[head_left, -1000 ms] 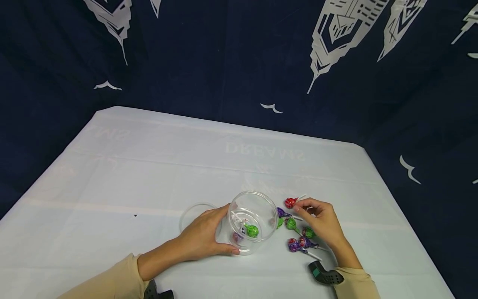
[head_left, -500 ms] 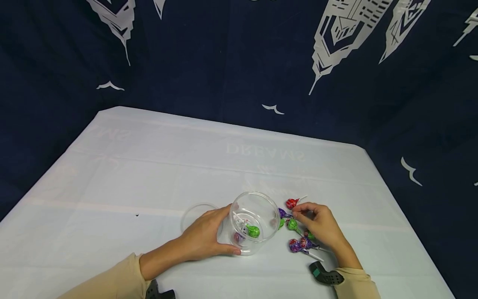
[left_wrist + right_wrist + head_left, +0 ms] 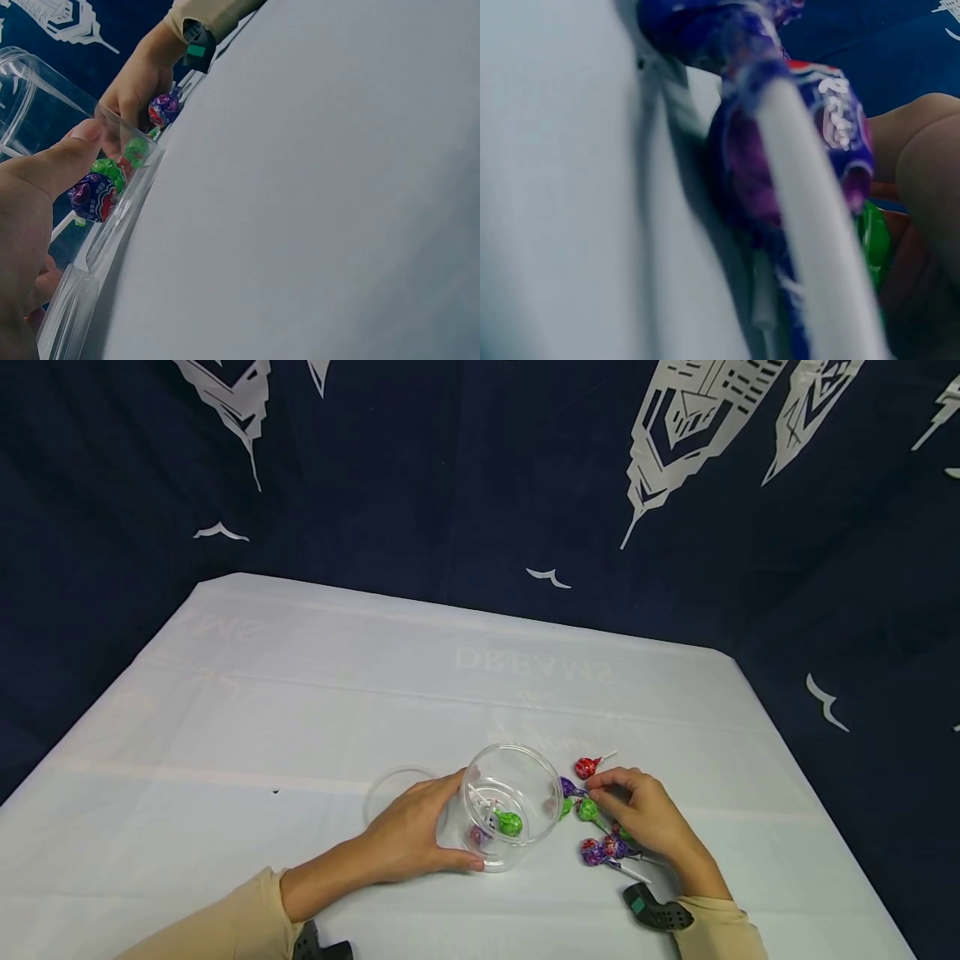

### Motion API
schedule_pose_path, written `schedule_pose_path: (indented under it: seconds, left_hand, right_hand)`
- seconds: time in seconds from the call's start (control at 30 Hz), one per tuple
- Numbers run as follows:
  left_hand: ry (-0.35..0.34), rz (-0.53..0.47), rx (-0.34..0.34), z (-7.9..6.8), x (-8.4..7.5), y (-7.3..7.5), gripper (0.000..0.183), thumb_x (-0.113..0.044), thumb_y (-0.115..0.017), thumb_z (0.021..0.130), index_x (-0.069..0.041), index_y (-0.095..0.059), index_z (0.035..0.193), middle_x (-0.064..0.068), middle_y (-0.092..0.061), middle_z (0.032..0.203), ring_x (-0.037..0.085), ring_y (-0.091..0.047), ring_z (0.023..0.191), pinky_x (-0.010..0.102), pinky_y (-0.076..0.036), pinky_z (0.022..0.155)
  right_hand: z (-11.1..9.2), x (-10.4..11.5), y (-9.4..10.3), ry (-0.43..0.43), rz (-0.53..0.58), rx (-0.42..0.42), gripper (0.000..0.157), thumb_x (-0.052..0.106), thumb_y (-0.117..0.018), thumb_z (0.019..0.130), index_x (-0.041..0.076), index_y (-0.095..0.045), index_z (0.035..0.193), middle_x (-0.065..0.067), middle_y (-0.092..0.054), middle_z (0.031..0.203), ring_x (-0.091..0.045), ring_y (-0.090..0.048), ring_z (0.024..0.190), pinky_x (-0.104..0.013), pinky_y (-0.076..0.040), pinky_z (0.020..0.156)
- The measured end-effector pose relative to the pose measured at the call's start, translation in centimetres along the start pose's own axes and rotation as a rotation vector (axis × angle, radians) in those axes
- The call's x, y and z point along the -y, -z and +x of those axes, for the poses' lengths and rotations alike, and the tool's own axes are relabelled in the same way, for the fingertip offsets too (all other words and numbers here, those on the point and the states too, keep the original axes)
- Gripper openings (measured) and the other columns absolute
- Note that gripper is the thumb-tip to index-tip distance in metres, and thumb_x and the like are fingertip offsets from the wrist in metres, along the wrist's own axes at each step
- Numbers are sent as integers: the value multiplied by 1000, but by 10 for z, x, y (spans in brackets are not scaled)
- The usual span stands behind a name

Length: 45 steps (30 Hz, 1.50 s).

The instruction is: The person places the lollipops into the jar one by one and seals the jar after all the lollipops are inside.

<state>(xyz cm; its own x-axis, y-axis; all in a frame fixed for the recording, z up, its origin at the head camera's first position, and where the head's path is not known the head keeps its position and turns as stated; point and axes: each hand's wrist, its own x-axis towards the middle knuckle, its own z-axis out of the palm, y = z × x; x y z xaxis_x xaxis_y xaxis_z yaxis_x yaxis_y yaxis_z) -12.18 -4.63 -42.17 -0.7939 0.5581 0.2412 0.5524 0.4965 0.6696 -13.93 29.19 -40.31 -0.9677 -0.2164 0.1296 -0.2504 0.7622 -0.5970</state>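
My left hand (image 3: pixel 408 835) grips a clear plastic jar (image 3: pixel 510 760) from its left side, thumb in front. Inside the jar lie a green-wrapped lollipop (image 3: pixel 508 823) and a purple one (image 3: pixel 93 196). To the right, my right hand (image 3: pixel 645 810) pinches the stick end of a purple lollipop (image 3: pixel 570 787) on the table, the stick mostly hidden by the fingers. Close by lie a red lollipop (image 3: pixel 586 767), a green lollipop (image 3: pixel 588 811) and purple lollipops (image 3: pixel 592 852). In the right wrist view, a purple lollipop (image 3: pixel 829 127) and a blurred white stick (image 3: pixel 810 210) cover much of the hand.
A clear round lid (image 3: pixel 386 781) lies left of the jar, partly behind my left hand. The white-covered table (image 3: pixel 300 718) reaches back to a dark blue printed cloth (image 3: pixel 420 485). A small dark speck (image 3: pixel 275 791) is on the left part of the table.
My right hand has shifted down from beside the red lollipop to the purple lollipop's stick. My left hand and the jar keep their place.
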Motion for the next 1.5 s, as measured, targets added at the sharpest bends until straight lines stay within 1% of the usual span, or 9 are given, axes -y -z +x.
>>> schedule_pose_path:
  seconds: [0.2, 0.43, 0.7, 0.87, 1.0, 1.1, 1.23, 1.33, 1.5]
  left_hand:
    - [-5, 7, -3, 1, 0, 0, 104, -54, -86, 68, -9, -39, 150, 6, -53, 143, 27, -49, 130, 46, -38, 109]
    - [-5, 8, -3, 0, 0, 0, 105, -54, -86, 69, -9, -39, 150, 5, -54, 143, 27, -50, 129, 46, -38, 109]
    - [5, 10, 1, 0, 0, -1, 105, -54, -86, 68, -8, -39, 150, 6, -53, 143, 28, -49, 130, 47, -38, 109]
    - [9, 8, 2, 0, -1, -1, 104, -53, -86, 68, -9, -39, 150, 5, -53, 143, 28, -49, 130, 47, -38, 109]
    - [4, 9, 1, 0, -1, -1, 104, -53, -86, 68, -9, -39, 150, 4, -53, 143, 27, -50, 129, 47, -38, 109]
    - [0, 10, -1, 0, -1, -1, 104, -53, -86, 68, -9, -39, 150, 4, -54, 143, 27, -50, 129, 47, -38, 109]
    - [-2, 8, -2, 0, -1, -1, 104, -53, -86, 68, -9, -39, 150, 4, -54, 143, 27, -50, 129, 47, -39, 108]
    - [0, 5, -1, 0, -1, 0, 104, -53, -86, 68, -9, -39, 150, 4, -54, 143, 27, -50, 129, 47, -39, 108]
    - [1, 4, -2, 0, -1, -1, 104, -53, -86, 68, -9, -39, 150, 4, -54, 143, 27, -50, 129, 47, -39, 108]
  right_hand:
    - [-1, 1, 2, 27, -53, 24, 9, 7, -71, 91, 12, -75, 97, 4, -69, 98, -19, -58, 95, -35, -49, 79]
    - [-1, 2, 2, 40, -68, 39, 6, 7, -70, 92, 12, -74, 94, 7, -66, 90, -14, -54, 86, -31, -47, 73]
    - [-1, 0, 1, 92, -80, 51, 11, 3, -70, 91, 12, -74, 95, 8, -66, 93, -15, -55, 89, -32, -49, 76]
    - [-1, -2, 1, 117, -83, 50, 11, 4, -70, 91, 15, -73, 91, 10, -64, 91, -14, -53, 86, -31, -46, 72]
    - [-1, -2, 1, 119, -76, 58, 13, 4, -71, 90, 16, -71, 87, 8, -64, 89, -13, -51, 85, -30, -44, 70]
    - [-1, -2, 1, 115, -71, 65, 13, 3, -71, 90, 16, -70, 86, 4, -65, 88, -14, -50, 85, -30, -44, 71]
    - [-1, -2, 1, 104, -73, 67, 13, 4, -71, 90, 16, -69, 86, 6, -63, 88, -14, -49, 86, -30, -43, 71]
    - [-1, -2, 1, 99, -77, 66, 11, 6, -71, 91, 16, -68, 86, 11, -60, 88, -14, -49, 86, -30, -43, 71]
    - [-2, -3, 1, 97, -74, 71, 8, 7, -69, 92, 13, -68, 88, 10, -59, 87, -14, -48, 85, -29, -42, 71]
